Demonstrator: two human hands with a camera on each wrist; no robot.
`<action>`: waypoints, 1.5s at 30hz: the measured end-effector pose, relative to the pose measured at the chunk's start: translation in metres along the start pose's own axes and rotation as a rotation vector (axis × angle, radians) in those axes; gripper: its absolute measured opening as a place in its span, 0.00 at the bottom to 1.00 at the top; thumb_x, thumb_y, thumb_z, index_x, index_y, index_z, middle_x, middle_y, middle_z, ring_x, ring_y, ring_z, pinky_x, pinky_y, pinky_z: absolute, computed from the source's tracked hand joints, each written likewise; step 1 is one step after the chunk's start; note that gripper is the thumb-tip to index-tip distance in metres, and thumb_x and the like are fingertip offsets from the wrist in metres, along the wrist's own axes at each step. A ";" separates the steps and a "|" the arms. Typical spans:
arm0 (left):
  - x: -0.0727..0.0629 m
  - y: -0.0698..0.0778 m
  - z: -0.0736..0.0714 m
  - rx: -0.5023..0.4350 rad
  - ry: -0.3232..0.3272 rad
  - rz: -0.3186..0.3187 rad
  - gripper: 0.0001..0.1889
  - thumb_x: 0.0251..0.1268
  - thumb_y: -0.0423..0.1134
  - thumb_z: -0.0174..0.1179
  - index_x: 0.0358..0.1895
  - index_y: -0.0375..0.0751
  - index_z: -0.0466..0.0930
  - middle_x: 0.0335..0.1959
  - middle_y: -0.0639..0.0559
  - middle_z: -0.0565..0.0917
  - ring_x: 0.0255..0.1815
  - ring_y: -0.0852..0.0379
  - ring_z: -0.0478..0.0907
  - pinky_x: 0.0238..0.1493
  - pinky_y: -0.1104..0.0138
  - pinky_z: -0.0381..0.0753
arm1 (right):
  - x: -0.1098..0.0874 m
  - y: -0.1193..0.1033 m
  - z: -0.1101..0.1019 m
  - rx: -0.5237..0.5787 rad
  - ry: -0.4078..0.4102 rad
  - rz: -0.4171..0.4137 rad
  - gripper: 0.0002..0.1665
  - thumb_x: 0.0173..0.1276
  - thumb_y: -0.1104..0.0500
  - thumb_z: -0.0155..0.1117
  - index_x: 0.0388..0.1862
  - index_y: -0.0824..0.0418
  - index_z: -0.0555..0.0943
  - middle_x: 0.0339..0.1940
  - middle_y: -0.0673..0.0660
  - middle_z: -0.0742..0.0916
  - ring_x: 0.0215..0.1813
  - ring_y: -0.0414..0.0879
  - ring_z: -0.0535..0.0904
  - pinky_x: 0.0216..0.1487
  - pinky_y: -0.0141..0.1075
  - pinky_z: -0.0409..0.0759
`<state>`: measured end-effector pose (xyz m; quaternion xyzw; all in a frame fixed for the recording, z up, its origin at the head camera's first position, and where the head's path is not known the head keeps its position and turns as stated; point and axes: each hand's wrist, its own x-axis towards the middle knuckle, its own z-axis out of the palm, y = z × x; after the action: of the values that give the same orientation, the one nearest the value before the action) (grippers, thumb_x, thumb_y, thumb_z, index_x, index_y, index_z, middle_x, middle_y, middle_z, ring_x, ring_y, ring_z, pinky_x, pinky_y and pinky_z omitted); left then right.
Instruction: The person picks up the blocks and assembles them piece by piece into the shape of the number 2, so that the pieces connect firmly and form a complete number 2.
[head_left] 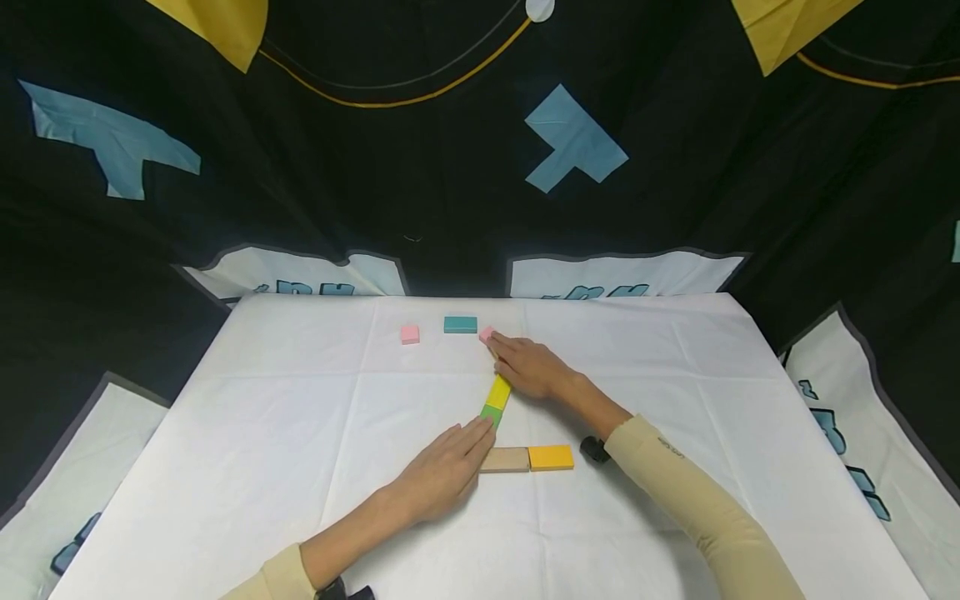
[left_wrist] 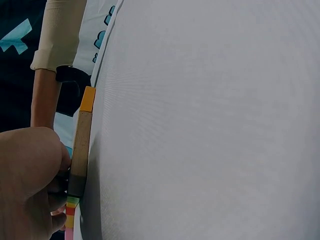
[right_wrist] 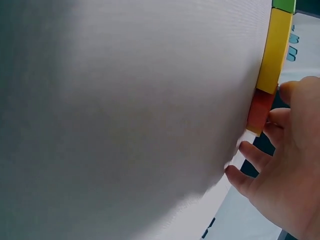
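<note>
In the head view a slanting row of small blocks lies on the white cloth. A pink block point(head_left: 486, 334) is at its far end, with a yellow block point(head_left: 498, 392) and a green block point(head_left: 491, 413) nearer. My right hand point(head_left: 532, 368) lies over the far part, fingers extended, covering some blocks; a red block point(right_wrist: 260, 110) shows by its fingertips in the right wrist view. My left hand point(head_left: 442, 469) reaches with mostly straight fingers to the green block and the left end of a plain wooden block point(head_left: 505, 460). An orange block point(head_left: 551, 457) continues that lower row rightward.
Beyond the slanting row, a teal block point(head_left: 461, 325) and another pink block point(head_left: 409, 334) lie separately near the far table edge. The table is covered with a creased white cloth point(head_left: 247, 450). A dark patterned curtain point(head_left: 450, 183) hangs behind it.
</note>
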<state>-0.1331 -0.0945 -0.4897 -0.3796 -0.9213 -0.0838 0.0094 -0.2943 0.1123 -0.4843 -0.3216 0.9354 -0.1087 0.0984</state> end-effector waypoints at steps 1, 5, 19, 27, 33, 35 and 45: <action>0.000 0.000 0.000 0.002 -0.003 -0.001 0.26 0.77 0.38 0.49 0.73 0.30 0.64 0.76 0.38 0.62 0.76 0.45 0.59 0.73 0.53 0.62 | 0.000 0.000 0.000 -0.008 0.000 -0.003 0.35 0.83 0.47 0.41 0.82 0.55 0.51 0.82 0.52 0.56 0.78 0.52 0.57 0.76 0.47 0.57; 0.000 0.000 0.000 0.009 -0.020 -0.011 0.26 0.78 0.38 0.48 0.74 0.31 0.63 0.76 0.39 0.61 0.77 0.46 0.57 0.74 0.53 0.59 | -0.003 0.000 0.001 -0.046 -0.013 -0.020 0.37 0.83 0.45 0.41 0.83 0.57 0.49 0.82 0.54 0.54 0.79 0.55 0.56 0.76 0.49 0.56; 0.007 -0.014 -0.004 -0.121 0.129 0.004 0.22 0.74 0.38 0.53 0.68 0.35 0.73 0.70 0.43 0.71 0.72 0.47 0.65 0.71 0.51 0.64 | -0.004 0.000 0.003 -0.104 -0.044 -0.050 0.38 0.83 0.43 0.37 0.83 0.58 0.46 0.83 0.55 0.50 0.80 0.56 0.50 0.78 0.49 0.51; 0.030 -0.048 -0.026 -0.330 0.151 -0.185 0.27 0.74 0.39 0.56 0.73 0.41 0.66 0.69 0.46 0.72 0.71 0.48 0.67 0.70 0.55 0.67 | -0.004 0.001 0.004 -0.092 -0.035 -0.044 0.38 0.83 0.43 0.38 0.83 0.58 0.46 0.83 0.55 0.51 0.79 0.60 0.52 0.76 0.54 0.55; 0.061 -0.079 -0.036 -0.460 0.178 -0.279 0.28 0.75 0.37 0.56 0.74 0.36 0.63 0.70 0.40 0.70 0.72 0.45 0.65 0.72 0.52 0.63 | -0.003 0.003 0.006 -0.083 -0.026 -0.056 0.38 0.83 0.44 0.39 0.83 0.58 0.47 0.82 0.56 0.52 0.80 0.57 0.51 0.77 0.53 0.53; 0.072 -0.089 -0.036 -0.491 0.191 -0.296 0.27 0.75 0.36 0.56 0.73 0.34 0.64 0.71 0.39 0.70 0.73 0.44 0.64 0.72 0.52 0.63 | -0.003 0.003 0.007 -0.083 -0.026 -0.057 0.38 0.83 0.44 0.39 0.83 0.58 0.47 0.82 0.56 0.52 0.80 0.57 0.51 0.77 0.53 0.53; 0.107 -0.146 -0.025 -0.487 0.232 -0.397 0.26 0.72 0.30 0.53 0.71 0.24 0.63 0.71 0.29 0.65 0.74 0.36 0.59 0.75 0.51 0.56 | -0.003 0.002 0.006 -0.079 -0.023 -0.051 0.38 0.83 0.44 0.39 0.83 0.58 0.47 0.83 0.55 0.51 0.79 0.59 0.52 0.76 0.53 0.54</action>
<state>-0.3130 -0.1252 -0.4778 -0.1715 -0.9230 -0.3444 0.0069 -0.2916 0.1154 -0.4902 -0.3501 0.9294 -0.0703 0.0935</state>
